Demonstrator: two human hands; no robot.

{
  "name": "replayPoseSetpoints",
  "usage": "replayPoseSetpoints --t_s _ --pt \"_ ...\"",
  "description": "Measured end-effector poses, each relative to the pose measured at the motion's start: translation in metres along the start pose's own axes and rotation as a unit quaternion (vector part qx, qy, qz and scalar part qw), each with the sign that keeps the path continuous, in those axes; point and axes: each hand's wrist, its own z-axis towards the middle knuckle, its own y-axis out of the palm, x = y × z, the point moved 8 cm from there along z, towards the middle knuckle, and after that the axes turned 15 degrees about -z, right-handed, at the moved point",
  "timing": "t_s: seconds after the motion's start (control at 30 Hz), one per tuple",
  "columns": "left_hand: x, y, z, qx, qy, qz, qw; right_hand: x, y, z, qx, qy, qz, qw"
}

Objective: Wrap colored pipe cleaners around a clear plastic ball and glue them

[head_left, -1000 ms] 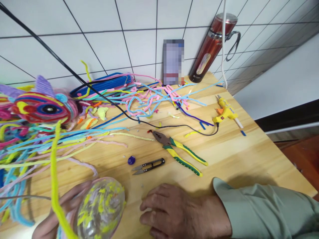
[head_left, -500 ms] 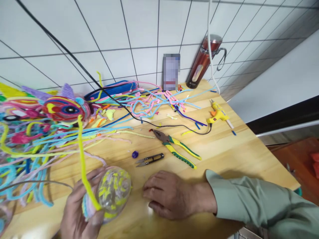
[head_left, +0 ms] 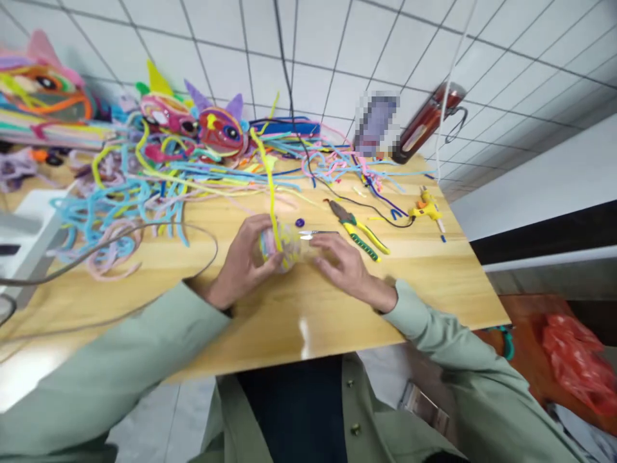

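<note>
My left hand (head_left: 243,263) is closed around a clear, rounded plastic shell (head_left: 291,243) partly covered with pastel fuzzy strips. A long yellow pipe cleaner (head_left: 270,186) rises from it, under my thumb. My right hand (head_left: 344,267) is just right of the shell, thumb and fingers apart. Its fingertips reach the handle end of the thread snips (head_left: 308,234), which lie on the table with blades pointing left; whether they touch is blurred. Beside the blades is a small dark purple round piece (head_left: 299,222). Pliers with green-and-yellow handles (head_left: 359,235) lie beyond my right hand.
Loose pipe cleaners (head_left: 103,206) and colourful animal-like heads (head_left: 222,132) crowd the left and back. A yellow glue gun (head_left: 427,207) rests at right, its black cord crossing the table. A phone (head_left: 376,125) and red flask (head_left: 429,122) stand by the tiled wall.
The view has shifted back, showing both sleeves and the table's front edge. My right hand has moved from bare table to the snips, its fingers spreading. My left hand still holds the shell.
</note>
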Motion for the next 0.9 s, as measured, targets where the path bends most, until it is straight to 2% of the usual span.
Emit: replayPoseSetpoints --t_s 0.07,0.17,0.27,0.47,0.57,0.7,0.9 --pt "0.001 0.001 0.001 0.003 0.014 -0.004 1.0 -0.001 -0.002 0.014 0.016 0.066 0.042 0.997" --pt "0.001 0.003 0.002 0.001 0.017 -0.019 1.0 -0.016 -0.001 0.033 0.043 0.086 0.073 0.993" --pt "0.004 0.005 0.002 0.002 0.037 -0.019 0.999 -0.028 0.007 0.039 0.056 0.073 0.069 0.993" --pt "0.009 0.009 0.0 0.005 0.057 0.008 0.998 -0.027 0.019 0.028 0.064 0.042 0.037 0.996" --pt "0.01 0.009 -0.002 0.008 0.049 0.012 0.999 -0.028 0.021 0.025 0.062 0.01 0.029 0.998" --pt "0.01 0.01 -0.002 -0.004 0.04 0.007 0.999 -0.029 0.023 0.026 0.037 0.0 0.004 0.999" --pt "0.012 0.009 -0.003 -0.016 0.064 0.014 0.998 -0.031 0.021 0.027 0.037 -0.016 0.008 0.999"
